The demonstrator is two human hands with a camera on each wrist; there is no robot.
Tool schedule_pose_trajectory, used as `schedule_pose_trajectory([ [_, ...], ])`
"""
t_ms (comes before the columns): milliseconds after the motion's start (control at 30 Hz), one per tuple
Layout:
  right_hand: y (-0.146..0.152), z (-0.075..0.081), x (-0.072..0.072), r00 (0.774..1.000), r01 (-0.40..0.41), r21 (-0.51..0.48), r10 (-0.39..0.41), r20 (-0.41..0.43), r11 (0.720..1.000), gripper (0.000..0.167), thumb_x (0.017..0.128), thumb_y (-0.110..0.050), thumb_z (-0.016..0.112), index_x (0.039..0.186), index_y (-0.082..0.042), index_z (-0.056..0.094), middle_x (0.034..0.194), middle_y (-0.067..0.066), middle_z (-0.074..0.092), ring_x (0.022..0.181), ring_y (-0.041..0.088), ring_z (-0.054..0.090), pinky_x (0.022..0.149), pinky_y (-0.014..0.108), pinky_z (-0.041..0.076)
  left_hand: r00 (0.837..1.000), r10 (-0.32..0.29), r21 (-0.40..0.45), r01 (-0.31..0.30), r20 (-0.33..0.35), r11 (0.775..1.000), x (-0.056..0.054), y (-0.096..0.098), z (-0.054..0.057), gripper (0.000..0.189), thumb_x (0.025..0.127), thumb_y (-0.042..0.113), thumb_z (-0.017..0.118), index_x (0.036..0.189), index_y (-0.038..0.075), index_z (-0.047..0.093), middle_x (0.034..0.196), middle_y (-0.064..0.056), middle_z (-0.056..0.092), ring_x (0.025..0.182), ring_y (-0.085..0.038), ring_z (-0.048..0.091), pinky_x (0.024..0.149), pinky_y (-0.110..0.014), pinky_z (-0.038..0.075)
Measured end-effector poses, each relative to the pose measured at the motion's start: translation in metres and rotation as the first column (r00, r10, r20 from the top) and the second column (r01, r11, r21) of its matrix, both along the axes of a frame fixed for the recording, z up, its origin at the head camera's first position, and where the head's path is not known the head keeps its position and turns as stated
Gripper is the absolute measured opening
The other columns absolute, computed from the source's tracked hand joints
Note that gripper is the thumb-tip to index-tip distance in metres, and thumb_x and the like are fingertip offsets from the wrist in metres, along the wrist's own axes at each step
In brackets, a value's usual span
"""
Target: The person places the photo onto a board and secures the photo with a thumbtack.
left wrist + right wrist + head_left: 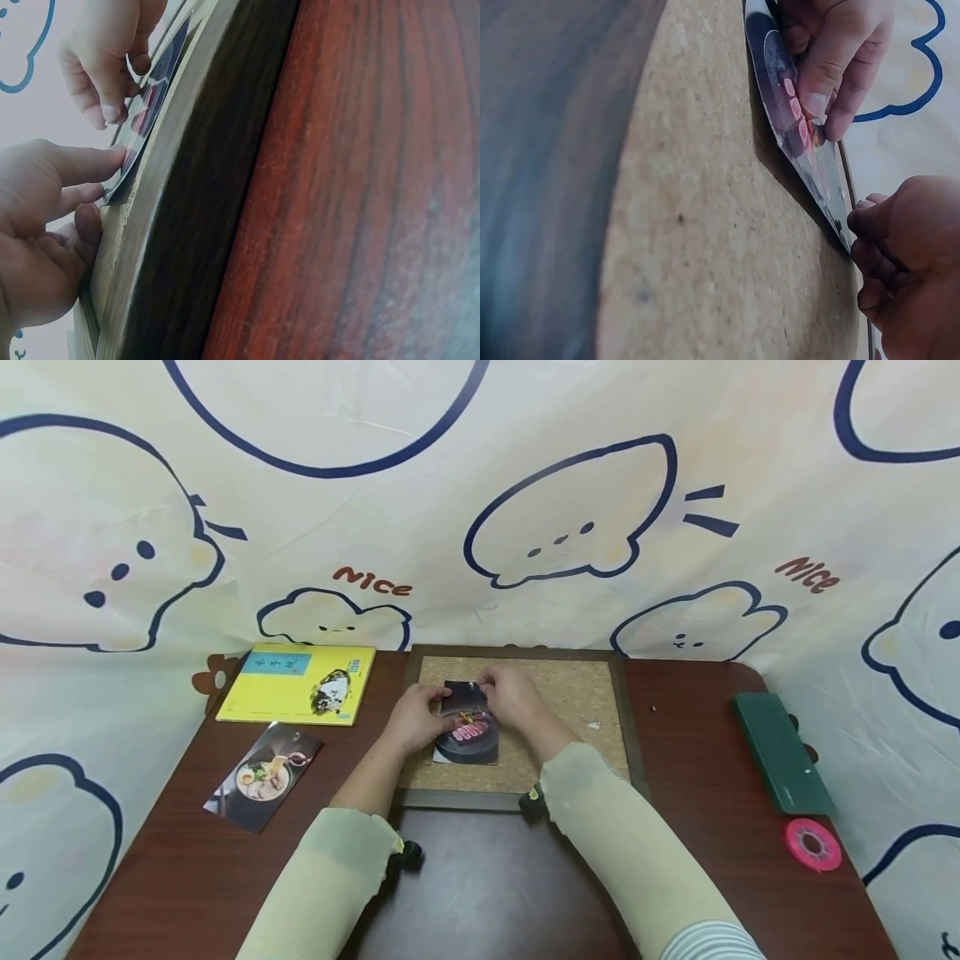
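Note:
A dark photo print [467, 739] of pink meat slices on a black plate lies over the cork board [555, 752] inside its brown frame. My left hand [416, 718] holds the print by its left side, the thumb across its face. At the upper right corner my right hand [513, 697] pinches the print between curled fingers. In the right wrist view the print [780, 97] is bowed, with its near edge raised off the cork, and the right hand [911, 262] grips its end. The left wrist view shows the left hand [45, 217] at the print's other edge.
A yellow book [277, 697] lies at the back left, with a noodle-bowl photo [262, 777] in front of it. A green box [783, 752] and a pink ring-shaped roll [813, 845] sit along the right edge. Patterned cloth hangs behind the table.

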State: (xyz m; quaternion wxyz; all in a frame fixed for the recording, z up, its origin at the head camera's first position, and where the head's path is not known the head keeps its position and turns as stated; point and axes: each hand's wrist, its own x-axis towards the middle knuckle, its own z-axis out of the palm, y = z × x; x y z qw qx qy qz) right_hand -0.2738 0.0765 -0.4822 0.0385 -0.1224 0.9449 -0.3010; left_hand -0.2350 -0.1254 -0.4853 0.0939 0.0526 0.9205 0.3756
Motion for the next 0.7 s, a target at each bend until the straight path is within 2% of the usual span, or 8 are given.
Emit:
schedule_pose_trajectory([
  [200, -0.006, -0.002, -0.007, 0.999, -0.013, 0.018, 0.012, 0.031, 1.000, 0.014, 0.105, -0.016, 0.059, 0.108, -0.017, 0.073, 0.105, 0.001, 0.072, 0.099, 0.020, 0.065, 0.091, 0.041, 0.053, 1.000, 0.000, 0.006, 0.000, 0.015, 1.000, 0.001, -0.001, 0.001, 0.059, 0.087, 0.025, 0.082, 0.140, 0.006, 0.063, 0.143, -0.019, 0.051, 0.128, -0.036, 0.051, 0.108, -0.054, 0.042],
  [400, -0.010, -0.001, -0.011, 0.996, -0.062, 0.045, 0.058, 0.068, 0.997, 0.020, 0.106, -0.017, 0.057, 0.115, -0.013, 0.074, 0.113, 0.003, 0.073, 0.109, 0.022, 0.066, 0.098, 0.042, 0.052, 1.000, 0.006, 0.006, -0.006, 0.011, 1.000, 0.001, -0.001, 0.000, 0.058, 0.086, 0.025, 0.083, 0.138, 0.006, 0.064, 0.142, -0.019, 0.052, 0.127, -0.036, 0.052, 0.107, -0.052, 0.043],
  [700, -0.013, 0.002, -0.016, 0.993, -0.096, 0.098, 0.088, 0.083, 0.991, 0.021, 0.106, -0.020, 0.059, 0.117, -0.011, 0.075, 0.117, 0.005, 0.072, 0.113, 0.024, 0.066, 0.100, 0.042, 0.051, 1.000, -0.007, -0.013, 0.007, -0.004, 1.000, 0.000, -0.001, -0.002, 0.058, 0.087, 0.025, 0.082, 0.139, 0.007, 0.064, 0.138, -0.018, 0.054, 0.113, -0.032, 0.054, 0.096, -0.048, 0.047],
])
